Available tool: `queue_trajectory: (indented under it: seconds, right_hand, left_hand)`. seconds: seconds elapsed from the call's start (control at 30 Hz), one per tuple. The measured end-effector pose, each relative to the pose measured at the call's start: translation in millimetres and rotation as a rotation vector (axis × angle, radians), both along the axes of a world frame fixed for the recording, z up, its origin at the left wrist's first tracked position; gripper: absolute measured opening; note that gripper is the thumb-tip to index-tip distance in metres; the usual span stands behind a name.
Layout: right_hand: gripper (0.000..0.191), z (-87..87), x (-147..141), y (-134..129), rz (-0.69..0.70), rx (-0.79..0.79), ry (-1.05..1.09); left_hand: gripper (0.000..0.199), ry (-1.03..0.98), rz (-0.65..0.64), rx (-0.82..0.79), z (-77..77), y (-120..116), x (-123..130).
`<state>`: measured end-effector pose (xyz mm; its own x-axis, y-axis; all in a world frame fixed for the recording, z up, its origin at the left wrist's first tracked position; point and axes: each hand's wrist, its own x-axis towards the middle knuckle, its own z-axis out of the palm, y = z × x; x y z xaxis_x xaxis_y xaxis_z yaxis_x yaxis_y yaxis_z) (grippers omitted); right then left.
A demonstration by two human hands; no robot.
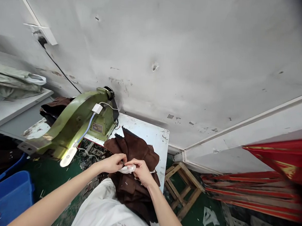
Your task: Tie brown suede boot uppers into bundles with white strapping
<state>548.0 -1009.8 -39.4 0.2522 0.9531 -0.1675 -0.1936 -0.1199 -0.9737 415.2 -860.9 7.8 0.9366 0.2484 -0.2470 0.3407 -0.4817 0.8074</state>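
Note:
A bundle of dark brown leather-like pieces [139,147] lies on the white tabletop and hangs over its front edge against my body. Across the bundle runs a white strip [127,169], thin and crumpled; whether it is cloth or plastic I cannot tell. My left hand [112,163] pinches the strip's left part, its fingertips closed. At the other end, my right hand [141,172] also has thumb and fingers closed on it. Both hands are close together over the brown pieces, and the fingertips partly hide the strip.
Left of the bundle stands a green machine [100,118] with a long curved arm and a small white lamp [69,156]. A blue bin [8,200] is at the lower left. To the right are a wooden stool [183,189] and folded red material [253,192]. A grey wall [194,61] rises behind.

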Motion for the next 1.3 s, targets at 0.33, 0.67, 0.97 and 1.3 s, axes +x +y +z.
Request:
queue_trajectory:
  seconds: [0.33,0.67,0.97,1.3]
  right_hand:
    - [0.013,-0.9,-19.4,2.0,-0.371,0.123,-0.399]
    - [0.017,-0.3,-8.3,-2.9,-0.285,0.127,-0.142]
    - [0.038,11.3,18.8,-22.5,-0.280,0.022,-0.413]
    - [0.035,-7.5,51.6,-56.0,-0.303,-0.052,-0.179]
  left_hand:
    - [0.065,0.141,0.452,-0.393,-24.8,-22.7,19.1]
    - [0.036,-0.572,0.864,-0.542,-31.7,-62.0,8.6]
    - [0.017,-0.430,1.059,-1.263,-39.8,-16.8,11.2]
    - [0.033,-0.526,1.038,-1.172,-62.1,-9.1,-27.2]
